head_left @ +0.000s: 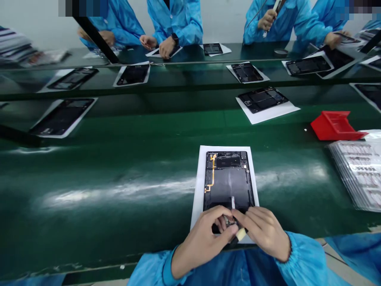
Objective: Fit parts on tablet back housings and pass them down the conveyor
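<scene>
A black tablet housing (229, 178) with an orange flex cable (212, 171) along its left side lies on a sheet of white paper (198, 198) in front of me. Over its near end, my left hand (205, 234) is closed, thumb and fingers pinching a small electronic part (229, 221), mostly covered. My right hand (263, 228) meets it there, index finger stretched to the part and the other fingers curled. Under the right fingers shows a pale yellow and black piece (241, 235), its kind unclear. A narrow whitish strip (233, 202) sticks up beyond the fingertips.
To the right are a red bin (335, 126) and stacked clear trays (357, 174) of small parts. More tablet housings (262, 99) lie on paper along the green table (119, 167) and on raised shelves. Across the table, several people in blue coats handle similar things.
</scene>
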A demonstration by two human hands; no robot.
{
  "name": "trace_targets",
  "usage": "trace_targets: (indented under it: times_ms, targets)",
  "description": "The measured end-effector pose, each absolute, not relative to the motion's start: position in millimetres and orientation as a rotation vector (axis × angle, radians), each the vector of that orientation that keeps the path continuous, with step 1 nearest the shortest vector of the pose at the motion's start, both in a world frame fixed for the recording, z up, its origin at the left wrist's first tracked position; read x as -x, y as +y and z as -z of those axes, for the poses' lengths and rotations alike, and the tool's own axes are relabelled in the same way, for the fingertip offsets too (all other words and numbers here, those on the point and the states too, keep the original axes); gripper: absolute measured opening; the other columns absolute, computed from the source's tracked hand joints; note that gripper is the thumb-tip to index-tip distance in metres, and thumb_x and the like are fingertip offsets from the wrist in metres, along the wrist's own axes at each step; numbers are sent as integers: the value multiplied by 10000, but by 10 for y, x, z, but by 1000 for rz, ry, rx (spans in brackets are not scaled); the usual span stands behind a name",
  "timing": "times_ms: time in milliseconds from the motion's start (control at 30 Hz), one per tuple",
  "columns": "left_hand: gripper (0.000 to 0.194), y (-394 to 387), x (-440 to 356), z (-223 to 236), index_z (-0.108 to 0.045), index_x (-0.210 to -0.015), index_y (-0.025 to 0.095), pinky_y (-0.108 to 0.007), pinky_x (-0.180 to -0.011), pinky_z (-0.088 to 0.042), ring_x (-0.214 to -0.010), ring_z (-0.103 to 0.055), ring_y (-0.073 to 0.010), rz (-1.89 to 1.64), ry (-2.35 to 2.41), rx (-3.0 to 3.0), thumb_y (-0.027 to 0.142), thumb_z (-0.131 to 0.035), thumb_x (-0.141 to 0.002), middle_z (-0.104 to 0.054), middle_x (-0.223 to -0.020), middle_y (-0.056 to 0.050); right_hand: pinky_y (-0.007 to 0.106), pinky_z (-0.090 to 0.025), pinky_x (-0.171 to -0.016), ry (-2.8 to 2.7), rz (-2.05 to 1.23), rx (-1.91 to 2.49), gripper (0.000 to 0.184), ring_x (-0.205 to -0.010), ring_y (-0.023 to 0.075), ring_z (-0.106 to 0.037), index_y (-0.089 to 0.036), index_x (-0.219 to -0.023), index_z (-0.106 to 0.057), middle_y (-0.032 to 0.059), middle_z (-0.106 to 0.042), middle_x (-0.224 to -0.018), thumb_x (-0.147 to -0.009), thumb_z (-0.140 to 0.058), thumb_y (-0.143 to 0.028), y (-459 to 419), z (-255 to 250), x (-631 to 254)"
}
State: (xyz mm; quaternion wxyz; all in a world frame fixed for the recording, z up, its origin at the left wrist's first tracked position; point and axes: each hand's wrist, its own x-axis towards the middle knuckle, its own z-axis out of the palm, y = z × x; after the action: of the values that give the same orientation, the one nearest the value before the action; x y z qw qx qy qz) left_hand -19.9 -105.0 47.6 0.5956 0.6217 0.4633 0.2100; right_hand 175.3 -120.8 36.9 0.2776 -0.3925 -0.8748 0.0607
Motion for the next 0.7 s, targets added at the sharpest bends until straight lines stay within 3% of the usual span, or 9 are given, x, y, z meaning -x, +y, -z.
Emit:
trace_targets:
  times_ms: [133, 267, 467, 700]
  targets:
    - [191, -1078, 173, -431, -670, -879, 137, -205, -568, -445, -594, -524, -113, -536, 1103, -1226, 318, -620, -844, -587, -666, -4, 299, -400, -503, -2319, -91, 1056, 343, -520, 162, -520, -79, -1247, -532, 12, -559, -591, -980, -321, -128, -1238, -362, -1723]
    - [221, -1064, 168, -407, -696, -805, 144, -207, -544, -431, -576, -512, -113, -557, 1162, -1253, 328, -593, -871, -607, -659, -11, 274, -448, -537, -2276, -333, 1111, 395, -570, 151, -572, -123, -1271, -512, 8, -609, -651, -944, -301, -54, -1245, -356, -1761]
    - [216, -1018, 176, -450, -719, -902, 196, -221, -666, -480, -757, -616, -146, -621, 1090, -1640, 267, -519, -943, -677, -838, -38, 279, -493, -570, -2323, -382, 1165, 374, -601, 162, -604, -102, -1268, -523, 32, -629, -691, -955, -317, -85, -1285, -359, -1837]
    - [350, -1007, 185, -444, -636, -1047, 151, -301, -697, -522, -736, -600, -176, -604, 898, -2399, 200, -292, -1006, -669, -885, -74, 302, -466, -564, -2529, -249, 1228, 320, -605, 180, -608, -78, -1140, -561, 46, -617, -695, -973, -289, -105, -1325, -437, -1857]
